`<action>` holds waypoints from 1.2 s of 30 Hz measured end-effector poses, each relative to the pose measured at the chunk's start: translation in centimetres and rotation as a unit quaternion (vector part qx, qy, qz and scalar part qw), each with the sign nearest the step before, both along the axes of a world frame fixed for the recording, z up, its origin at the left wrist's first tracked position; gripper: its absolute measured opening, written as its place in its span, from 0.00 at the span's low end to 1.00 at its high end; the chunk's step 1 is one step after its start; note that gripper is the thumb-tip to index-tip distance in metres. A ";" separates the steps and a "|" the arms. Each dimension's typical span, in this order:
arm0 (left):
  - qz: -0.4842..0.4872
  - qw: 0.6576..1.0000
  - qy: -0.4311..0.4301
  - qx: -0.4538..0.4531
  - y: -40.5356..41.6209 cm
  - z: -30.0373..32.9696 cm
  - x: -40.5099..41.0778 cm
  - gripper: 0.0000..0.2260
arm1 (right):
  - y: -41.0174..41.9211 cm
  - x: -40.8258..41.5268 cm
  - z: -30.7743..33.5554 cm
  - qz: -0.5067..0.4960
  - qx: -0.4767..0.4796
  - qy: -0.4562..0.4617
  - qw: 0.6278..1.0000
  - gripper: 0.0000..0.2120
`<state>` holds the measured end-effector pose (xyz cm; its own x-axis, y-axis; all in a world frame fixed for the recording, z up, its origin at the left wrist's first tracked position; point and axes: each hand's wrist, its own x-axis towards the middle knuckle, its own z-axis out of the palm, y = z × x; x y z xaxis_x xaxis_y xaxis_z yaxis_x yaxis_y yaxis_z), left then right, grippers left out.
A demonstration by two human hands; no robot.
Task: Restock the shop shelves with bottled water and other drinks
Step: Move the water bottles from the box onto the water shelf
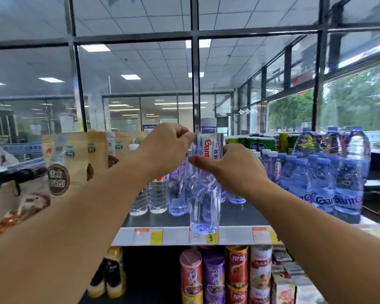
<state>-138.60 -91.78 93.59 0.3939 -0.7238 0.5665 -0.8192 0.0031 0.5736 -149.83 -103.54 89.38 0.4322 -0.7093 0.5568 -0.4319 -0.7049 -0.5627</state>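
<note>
A clear water bottle (206,194) with a white cap and a red-lettered label stands at the front edge of the top shelf (239,216). My left hand (162,148) has its fingertips on the bottle's shoulder just under the neck. My right hand (230,170) wraps around the bottle's middle from the right, thumb across the front. More small water bottles (156,194) stand behind it and to the left.
Blue-capped bottles (323,183) and large jugs (355,145) fill the shelf's right side, with green cans (259,143) behind. Brown snack pouches (70,161) stand on the left. Tube snack cans (215,275) sit on the shelf below. Price tags (148,236) line the shelf edge.
</note>
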 end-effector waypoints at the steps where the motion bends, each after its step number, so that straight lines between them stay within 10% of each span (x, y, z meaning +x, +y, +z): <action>1: -0.001 1.000 0.009 0.015 -0.4 -0.5 0.5 0.11 | -0.5 0.4 -0.2 -0.007 0.002 -0.005 1.000 0.33; 20: -0.080 0.977 0.196 0.037 -7.4 -9.0 6.3 0.20 | -5.5 7.9 -4.8 -0.074 0.031 0.058 0.995 0.35; 36: 0.045 0.991 0.124 -0.016 -4.4 -9.9 4.5 0.11 | -2.9 5.4 -4.0 -0.025 -0.015 0.026 0.999 0.41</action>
